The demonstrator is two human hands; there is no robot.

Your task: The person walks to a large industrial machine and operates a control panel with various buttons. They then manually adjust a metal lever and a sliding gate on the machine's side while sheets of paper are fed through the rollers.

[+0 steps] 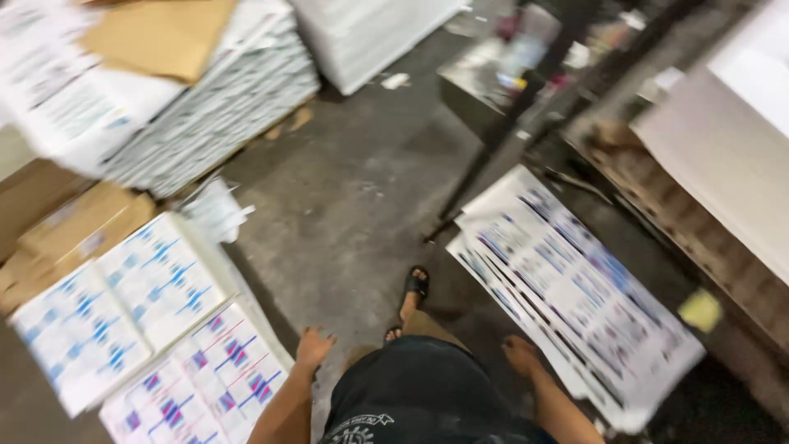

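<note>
A print shop or paper warehouse floor. Tall stacks of printed sheets [222,99] stand at ten o'clock on bare concrete [353,205], with white reams [370,33] at twelve, cardboard boxes [74,230] at nine and fanned printed sheets [575,296] at three. A wooden pallet [657,197] carrying white board lies at two o'clock.

Glossy printed paper sheets [575,288], rough concrete floor [353,189]
</note>
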